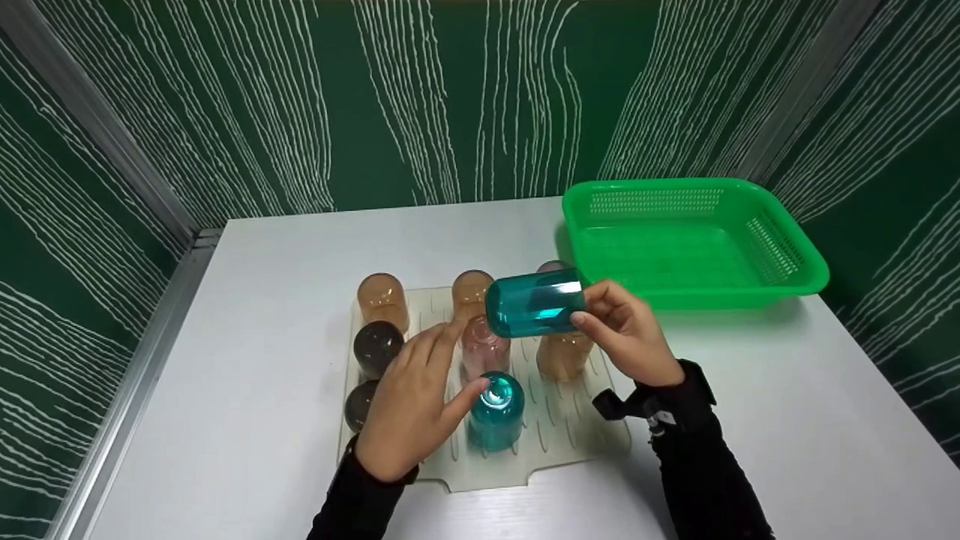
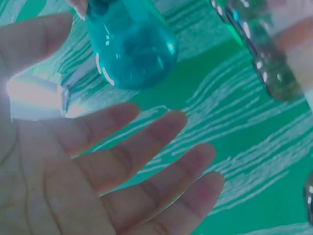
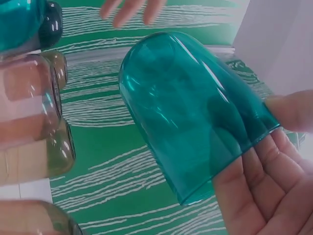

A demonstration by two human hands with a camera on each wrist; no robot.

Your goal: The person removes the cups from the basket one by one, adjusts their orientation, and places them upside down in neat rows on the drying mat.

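Observation:
My right hand point(image 1: 634, 341) pinches a clear teal cup point(image 1: 534, 304) near its rim, thumb on one side and fingers on the other. The cup lies sideways in the air over the ribbed drying mat point(image 1: 544, 461), its rounded base pointing left; the right wrist view shows the same teal cup point(image 3: 190, 112) up close. My left hand point(image 1: 416, 397) hovers over the mat with straight, spread fingers, and its palm point(image 2: 54, 181) holds nothing. Beside its thumb a second teal cup point(image 1: 497, 420) stands upside down. Whether the thumb touches that cup I cannot tell.
Inverted cups stand on the mat: amber point(image 1: 381, 296), dark grey point(image 1: 377, 346) and pink point(image 1: 484, 352) ones, several in all, some partly hidden by my hands. A green plastic basket point(image 1: 697, 292) sits at the back right of the white table point(image 1: 225, 375). Green patterned walls enclose it.

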